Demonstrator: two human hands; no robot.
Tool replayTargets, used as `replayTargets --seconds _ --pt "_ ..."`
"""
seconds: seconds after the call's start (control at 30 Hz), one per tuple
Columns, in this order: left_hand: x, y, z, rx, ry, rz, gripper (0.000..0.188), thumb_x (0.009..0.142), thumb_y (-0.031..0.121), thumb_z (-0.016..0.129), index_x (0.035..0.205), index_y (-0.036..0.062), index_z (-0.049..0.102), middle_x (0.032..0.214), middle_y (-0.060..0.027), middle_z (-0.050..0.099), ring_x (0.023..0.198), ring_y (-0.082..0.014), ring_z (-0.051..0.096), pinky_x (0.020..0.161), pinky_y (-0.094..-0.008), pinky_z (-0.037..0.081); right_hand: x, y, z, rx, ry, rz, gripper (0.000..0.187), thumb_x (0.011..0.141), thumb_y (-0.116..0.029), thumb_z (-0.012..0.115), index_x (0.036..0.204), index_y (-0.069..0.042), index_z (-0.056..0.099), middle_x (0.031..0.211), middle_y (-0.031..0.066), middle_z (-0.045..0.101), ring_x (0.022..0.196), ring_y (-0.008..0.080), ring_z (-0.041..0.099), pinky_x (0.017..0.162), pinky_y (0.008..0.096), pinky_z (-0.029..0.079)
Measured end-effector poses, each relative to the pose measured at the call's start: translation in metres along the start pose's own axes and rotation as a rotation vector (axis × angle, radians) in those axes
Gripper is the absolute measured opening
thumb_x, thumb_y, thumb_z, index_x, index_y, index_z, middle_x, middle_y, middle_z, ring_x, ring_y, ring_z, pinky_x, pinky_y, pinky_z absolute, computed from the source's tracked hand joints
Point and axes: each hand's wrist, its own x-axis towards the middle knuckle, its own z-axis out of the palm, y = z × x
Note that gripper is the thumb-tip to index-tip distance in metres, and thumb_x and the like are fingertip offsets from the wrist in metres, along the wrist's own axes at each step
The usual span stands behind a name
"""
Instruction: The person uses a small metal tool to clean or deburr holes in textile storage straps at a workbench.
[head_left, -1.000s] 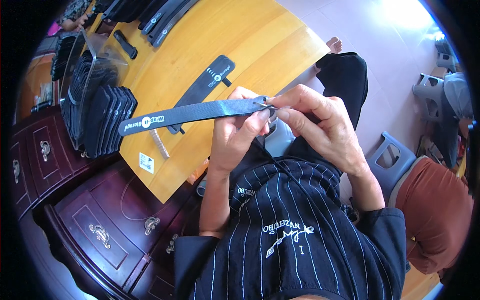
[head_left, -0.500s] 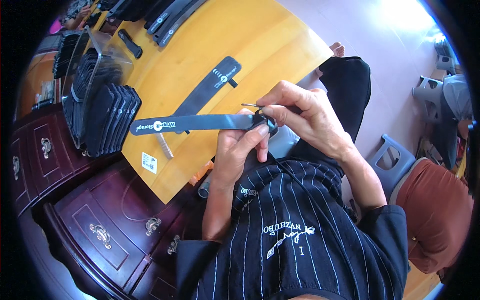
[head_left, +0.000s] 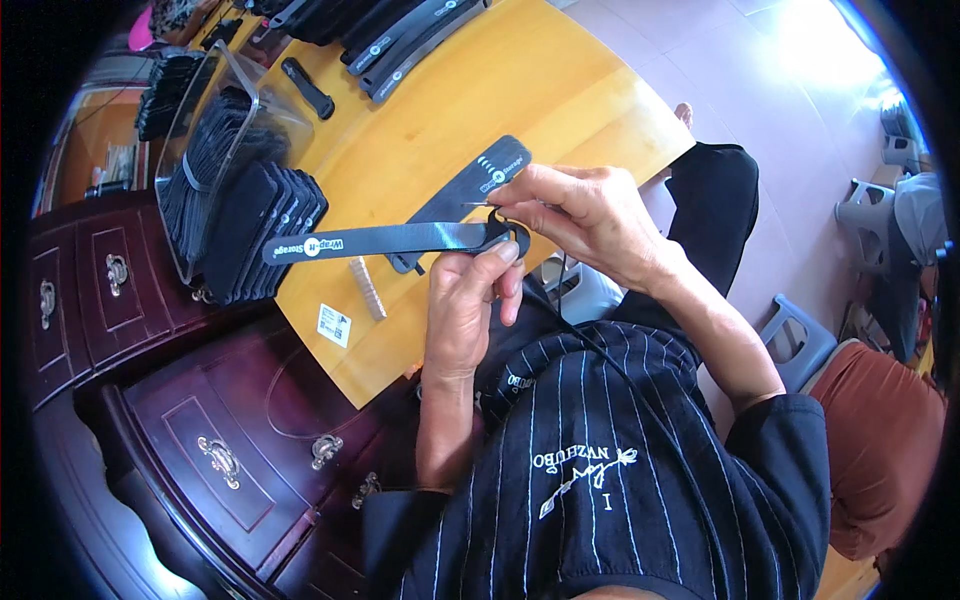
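A stack of flat black straps (head_left: 250, 225) sits on the smooth yellow wooden bench (head_left: 560, 90). The left hand (head_left: 465, 305) pinches a long matte strap (head_left: 385, 240) above it; the right hand (head_left: 585, 215) grips what may be a thin needle (head_left: 480, 204) at its looped end.

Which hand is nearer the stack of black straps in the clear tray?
Left. The left hand holds a strap just right of the stack; the right hand is farther right.
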Motion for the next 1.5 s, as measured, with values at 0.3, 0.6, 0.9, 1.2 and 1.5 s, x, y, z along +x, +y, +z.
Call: replayTargets --seconds 0.3,0.6,0.9,1.2,1.5 --pt "-0.009 -0.006 0.001 -0.072 -0.173 -0.268 0.022 0.09 0.021 0.051 0.079 0.002 0.056 0.059 -0.0031 0.051 0.045 -0.009 0.047 0.043 -0.0204 0.037 0.034 0.019 0.004 -0.097 0.082 0.003 0.011 0.088 -0.018 0.06 0.096 -0.01 0.062 0.081 0.0067 0.069 0.072 0.0251 0.067 0.059 0.0326 0.052" --pt "0.021 -0.005 0.0 -0.135 0.02 0.127 0.028 0.087 0.01 0.038 0.112 0.0017 0.047 0.079 -0.0098 0.053 0.064 -0.0159 0.051 0.061 -0.0294 0.045 0.034 -0.004 -0.034 -0.139 -0.07 -0.055 0.016 0.085 -0.014 0.063 0.1 -0.008 0.062 0.08 0.0065 0.067 0.066 0.0202 0.066 0.055 0.0294 0.05" --pt "0.024 0.007 0.004 -0.164 0.082 0.106 0.035 0.1 0.042 0.036 0.085 0.0109 0.041 0.063 0.0023 0.036 0.044 -0.0042 0.027 0.04 -0.0192 0.024 -0.001 -0.018 -0.038 0.064 -0.04 0.27 0.048 0.076 -0.021 0.076 0.119 -0.009 0.057 0.066 0.0024 0.056 0.056 0.0076 0.052 0.053 0.0237 0.042" --pt "-0.008 0.008 0.017 -0.241 -0.094 -0.097 0.035 0.101 0.036 0.037 0.079 0.0089 0.041 0.058 0.0045 0.031 0.044 -0.0027 0.025 0.038 -0.0185 0.02 0.059 0.013 -0.012 0.182 0.075 0.26 0.019 0.08 -0.019 0.071 0.093 -0.005 0.069 0.07 0.0084 0.064 0.063 0.0108 0.061 0.058 0.0274 0.047" --pt "-0.049 -0.001 0.015 -0.226 0.016 0.072 0.044 0.097 0.044 0.041 0.074 0.0059 0.043 0.049 0.0039 0.027 0.039 -0.0056 0.022 0.035 -0.0226 0.018 0.108 0.194 -0.233 -0.758 0.885 0.331 0.039 0.086 -0.052 0.059 0.097 -0.016 0.066 0.074 0.0007 0.067 0.067 0.0121 0.061 0.06 0.0286 0.045"
